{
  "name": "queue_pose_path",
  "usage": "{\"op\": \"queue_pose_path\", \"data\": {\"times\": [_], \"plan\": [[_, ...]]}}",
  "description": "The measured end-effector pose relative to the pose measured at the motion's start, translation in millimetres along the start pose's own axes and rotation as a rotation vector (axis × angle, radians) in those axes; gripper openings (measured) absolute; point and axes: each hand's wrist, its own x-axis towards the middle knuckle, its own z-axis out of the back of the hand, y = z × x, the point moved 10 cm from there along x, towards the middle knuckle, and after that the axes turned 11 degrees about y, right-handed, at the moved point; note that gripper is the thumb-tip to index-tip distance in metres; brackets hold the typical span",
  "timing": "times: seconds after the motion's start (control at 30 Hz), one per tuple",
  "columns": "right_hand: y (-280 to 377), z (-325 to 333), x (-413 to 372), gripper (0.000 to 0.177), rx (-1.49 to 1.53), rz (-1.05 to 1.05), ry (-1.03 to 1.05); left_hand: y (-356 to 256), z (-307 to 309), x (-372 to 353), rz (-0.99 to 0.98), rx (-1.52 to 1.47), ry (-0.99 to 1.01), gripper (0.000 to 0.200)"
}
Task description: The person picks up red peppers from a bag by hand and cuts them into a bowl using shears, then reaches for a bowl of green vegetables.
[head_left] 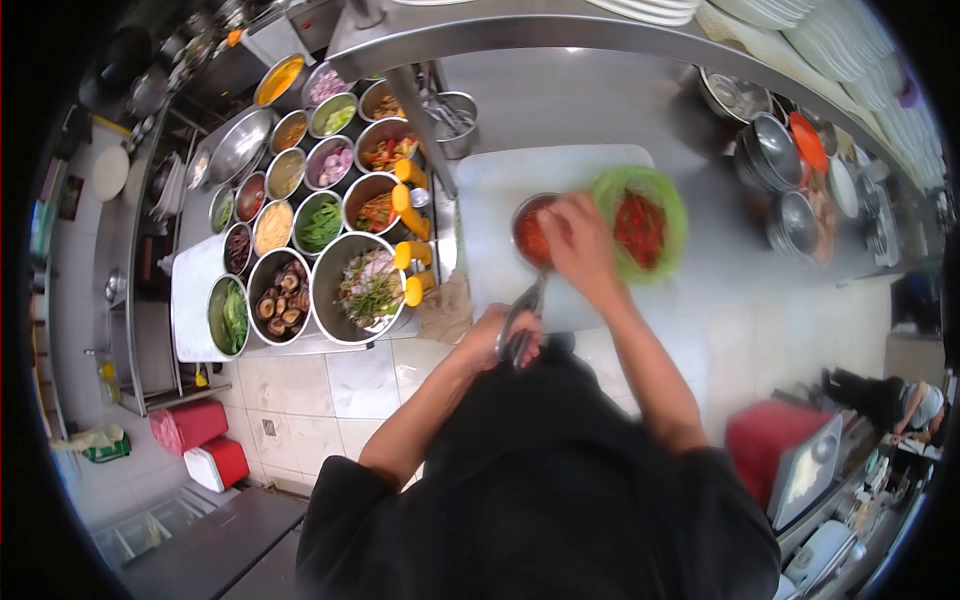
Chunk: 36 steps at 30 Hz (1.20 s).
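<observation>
The person's 2 forearms are bare. The left forearm [420,402] slants inward to the left hand [512,338], near the torso [545,480], its fingers curled in. The right forearm [650,350] reaches farther forward; the right hand [582,245] bends its fingers leftward, perhaps pinching, though blur obscures the fingertips.

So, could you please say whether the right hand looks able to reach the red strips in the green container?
Probably yes: the right hand is beside the green container, and nothing visibly covers the red strips.
</observation>
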Motion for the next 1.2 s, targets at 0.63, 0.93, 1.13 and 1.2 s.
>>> {"op": "queue_pose_path", "data": {"times": [0.63, 0.93, 1.13, 1.2], "plan": [[-122.7, 68.7, -5.7, 0.013, -0.390, -0.439, -0.124, -0.3, 12.5, -3.9, -0.071, 0.007, -0.012, 0.026], [-197.6, 75.6, 11.9, 0.021, -0.611, -0.670, 0.193, -1.9, 10.8, 4.9, -0.037, 0.045, -0.025, 0.027], [-210.6, 81.8, 18.7, 0.023, -0.589, -0.655, 0.197, -3.5, 10.4, 4.9, -0.067, -0.010, -0.032, 0.027], [-202.6, 95.2, 7.7, 0.021, -0.551, -0.604, 0.125, -4.0, 9.0, 2.6, -0.074, -0.020, -0.040, 0.027]]}}
